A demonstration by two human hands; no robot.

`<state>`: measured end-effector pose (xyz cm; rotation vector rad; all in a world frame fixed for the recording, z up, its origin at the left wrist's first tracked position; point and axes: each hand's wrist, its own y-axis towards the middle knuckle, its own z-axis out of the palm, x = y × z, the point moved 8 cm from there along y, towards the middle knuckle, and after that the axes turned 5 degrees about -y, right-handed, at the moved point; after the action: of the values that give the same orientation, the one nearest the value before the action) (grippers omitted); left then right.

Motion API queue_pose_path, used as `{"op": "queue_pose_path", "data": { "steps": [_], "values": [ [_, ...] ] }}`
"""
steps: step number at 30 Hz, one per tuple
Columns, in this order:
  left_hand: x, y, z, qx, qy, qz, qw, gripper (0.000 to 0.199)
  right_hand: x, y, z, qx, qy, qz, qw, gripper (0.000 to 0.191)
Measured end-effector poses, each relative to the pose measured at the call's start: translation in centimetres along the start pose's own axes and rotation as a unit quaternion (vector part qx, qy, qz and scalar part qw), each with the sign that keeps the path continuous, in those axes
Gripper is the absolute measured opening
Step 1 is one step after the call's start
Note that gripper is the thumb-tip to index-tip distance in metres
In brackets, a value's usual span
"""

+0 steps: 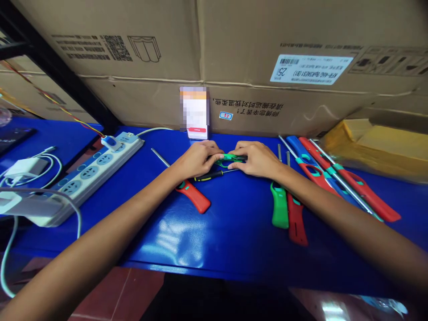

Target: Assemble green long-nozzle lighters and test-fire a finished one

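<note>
A green long-nosed lighter [230, 157] is held low over the blue table, its ends covered by my fingers. My left hand [198, 159] pinches its left end between thumb and fingers. At the other end my right hand [258, 159] is closed around it, near a dark part. Just below lies a screwdriver [207, 176] with a black and yellow handle; its shaft points toward my right hand. A red lighter [194, 197] with a metal nozzle rests partly under my left forearm. Beside my right forearm lie another green lighter [280, 208] and a dark red one [297, 223].
More lighters in red and blue, including a red lighter [372, 194], lie at the right. A phone [195, 111] leans on a large cardboard box [234, 40]. A power strip [90, 171] with white cables is at left. A yellow-brown package [384, 142] sits back right.
</note>
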<state>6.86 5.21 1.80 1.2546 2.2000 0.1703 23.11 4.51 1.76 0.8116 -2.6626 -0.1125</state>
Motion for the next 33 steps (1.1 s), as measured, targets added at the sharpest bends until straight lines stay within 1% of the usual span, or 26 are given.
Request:
{"op": "queue_pose_path", "data": {
  "steps": [4,7,10,13,16,18,21,26,33],
  "values": [
    [0.4,0.2,0.0,-0.002,-0.007,-0.01,1.0,0.036,-0.5,0.1,0.0,-0.004,0.0,0.023,1.0,0.029],
    [0.6,0.2,-0.2,0.016,-0.032,-0.012,0.999,0.032,-0.6,0.1,0.1,0.0,0.007,-0.002,1.0,0.03],
    [0.5,-0.2,-0.8,0.04,-0.057,-0.007,0.998,0.033,-0.8,0.0,0.2,-0.008,0.021,-0.029,0.999,0.029],
    [0.8,-0.6,-1.7,0.044,-0.059,-0.02,0.997,0.035,-1.2,0.0,0.2,-0.018,0.038,-0.038,0.998,0.029],
    [1.2,-0.9,-2.3,0.054,-0.056,-0.03,0.997,0.032,-1.4,0.1,0.3,-0.021,0.045,-0.041,0.998,0.029],
    [1.3,-1.0,-2.5,0.054,-0.063,-0.026,0.996,0.03,-1.3,0.1,0.3,-0.019,0.048,-0.044,0.998,0.029],
    [1.5,-1.1,-2.7,0.05,-0.08,-0.029,0.995,0.032,-1.3,0.1,0.2,-0.021,0.048,-0.04,0.998,0.03],
    [2.4,-1.5,-3.0,0.048,-0.087,-0.078,0.992,0.036,-1.2,0.2,0.2,-0.026,0.058,-0.04,0.997,0.03],
    [2.2,-1.5,-3.2,0.027,-0.069,-0.071,0.995,0.033,-1.5,0.2,0.3,-0.029,0.083,-0.045,0.995,0.031]
  ]
}}
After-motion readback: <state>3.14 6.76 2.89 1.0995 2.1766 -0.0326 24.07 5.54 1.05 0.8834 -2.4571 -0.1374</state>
